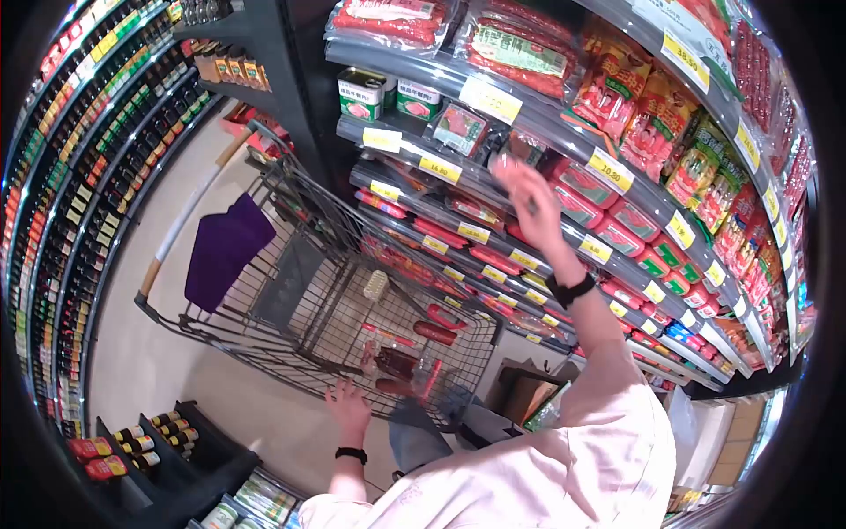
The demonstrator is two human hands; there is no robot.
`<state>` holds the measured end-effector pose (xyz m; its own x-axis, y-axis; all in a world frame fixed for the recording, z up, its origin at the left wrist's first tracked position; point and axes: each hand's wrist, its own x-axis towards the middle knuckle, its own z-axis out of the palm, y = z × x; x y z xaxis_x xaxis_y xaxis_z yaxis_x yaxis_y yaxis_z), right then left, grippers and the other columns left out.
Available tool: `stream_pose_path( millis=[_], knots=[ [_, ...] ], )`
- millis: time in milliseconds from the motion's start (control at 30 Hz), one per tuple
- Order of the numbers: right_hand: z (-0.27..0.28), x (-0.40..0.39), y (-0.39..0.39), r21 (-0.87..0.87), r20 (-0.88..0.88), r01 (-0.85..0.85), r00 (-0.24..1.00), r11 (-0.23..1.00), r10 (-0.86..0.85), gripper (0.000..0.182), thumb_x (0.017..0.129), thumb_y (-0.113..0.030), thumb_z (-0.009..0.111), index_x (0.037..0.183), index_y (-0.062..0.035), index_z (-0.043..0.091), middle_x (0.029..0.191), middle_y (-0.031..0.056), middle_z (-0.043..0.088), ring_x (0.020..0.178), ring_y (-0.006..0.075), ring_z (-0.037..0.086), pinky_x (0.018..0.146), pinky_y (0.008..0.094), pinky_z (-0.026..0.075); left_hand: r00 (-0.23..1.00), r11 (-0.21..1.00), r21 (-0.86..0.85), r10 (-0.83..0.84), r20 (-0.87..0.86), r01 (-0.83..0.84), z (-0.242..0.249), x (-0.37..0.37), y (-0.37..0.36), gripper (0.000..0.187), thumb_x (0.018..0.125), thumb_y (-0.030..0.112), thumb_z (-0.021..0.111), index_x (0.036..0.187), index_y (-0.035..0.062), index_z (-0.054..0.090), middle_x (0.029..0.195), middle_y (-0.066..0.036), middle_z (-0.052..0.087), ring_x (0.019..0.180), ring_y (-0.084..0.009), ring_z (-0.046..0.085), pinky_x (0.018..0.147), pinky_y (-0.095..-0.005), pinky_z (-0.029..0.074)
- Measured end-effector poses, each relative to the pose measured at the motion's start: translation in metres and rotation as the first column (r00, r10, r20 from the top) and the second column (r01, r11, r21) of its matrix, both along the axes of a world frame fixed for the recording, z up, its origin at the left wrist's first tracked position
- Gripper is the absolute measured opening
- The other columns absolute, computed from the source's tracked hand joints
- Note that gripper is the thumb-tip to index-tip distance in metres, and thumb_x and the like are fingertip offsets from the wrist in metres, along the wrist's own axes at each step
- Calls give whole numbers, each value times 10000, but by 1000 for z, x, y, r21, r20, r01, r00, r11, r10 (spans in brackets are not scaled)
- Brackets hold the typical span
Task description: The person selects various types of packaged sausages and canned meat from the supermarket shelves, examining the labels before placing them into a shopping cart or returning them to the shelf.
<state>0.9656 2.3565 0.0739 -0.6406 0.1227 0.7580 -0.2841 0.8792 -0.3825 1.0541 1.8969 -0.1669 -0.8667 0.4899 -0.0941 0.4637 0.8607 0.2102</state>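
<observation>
My right hand (531, 204) reaches to the shelf edge at the upper middle, its fingers bent near packs in clear wrapping; what it holds, if anything, is too small to make out. Just left of it lies a square clear-wrapped pack (459, 129). Red-lidded packs (577, 204) fill the shelf to its right. My left hand (349, 405) is spread at the near side of the metal shopping cart (300, 375), with nothing in it. Inside the cart are a dark red sausage (434, 332), a dark package (396, 363) and a pale item (375, 284).
Purple cloth (226, 251) hangs over the cart near its handle. Bottle shelves (97, 176) curve along the left. A low dark rack with jars (179, 432) stands at the lower left. A cardboard box (520, 394) sits beyond the cart's right end.
</observation>
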Motion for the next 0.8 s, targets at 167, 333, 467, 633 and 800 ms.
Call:
stream_pose_path(
  millis=[167, 333, 467, 633, 800],
  knots=[
    [-6, -36, 53, -281, 158, 106, 985, 954, -63, 295, 748, 7, 588, 1040, 7, 550, 1097, 128, 566, 1009, 208, 538, 835, 279, 421, 998, 1000, 10, 22, -52, -21, -5, 2, 2, 207, 675, 180, 546, 850, 98, 621, 1160, -64, 521, 1201, -233, 349, 998, -487, 179],
    [-17, -49, 63, -452, 90, 76, 995, 889, -39, 481, 743, -50, 634, 1183, 3, 443, 1098, 150, 547, 971, 218, 548, 836, 308, 418, 998, 998, -26, 54, -17, -55, 2, -1, 5, 212, 685, 189, 547, 857, 86, 616, 1171, -63, 510, 1205, -229, 343, 1004, -475, 177],
    [-9, -34, 35, 90, 38, 580, 811, 810, -584, 616, 698, -112, 685, 1228, -14, 387, 1213, 258, 403, 1078, 383, 440, 918, 415, 346, 996, 996, -13, 84, -8, -85, -1, 0, 7, 238, 695, 192, 548, 894, 77, 607, 1180, -58, 499, 1203, -228, 341, 1008, -467, 177],
    [-20, -25, 4, 289, -161, 500, 866, 817, -474, 488, 739, -29, 582, 1202, -18, 429, 1265, 296, 311, 1143, 443, 350, 959, 460, 292, 996, 996, -26, 88, -8, -88, 4, 0, 10, 253, 696, 187, 547, 917, 77, 601, 1169, -57, 504, 1199, -225, 344, 1002, -458, 195],
    [-118, -13, -64, 138, 536, 20, 839, 990, -92, 252, 787, -81, 495, 1030, -26, 535, 1039, 203, 548, 990, 319, 526, 834, 405, 418, 994, 975, 212, 78, -70, -62, -20, 4, -1, 247, 662, 156, 538, 894, 84, 582, 1054, -22, 555, 1065, -186, 459, 903, -407, 289]
  ],
)
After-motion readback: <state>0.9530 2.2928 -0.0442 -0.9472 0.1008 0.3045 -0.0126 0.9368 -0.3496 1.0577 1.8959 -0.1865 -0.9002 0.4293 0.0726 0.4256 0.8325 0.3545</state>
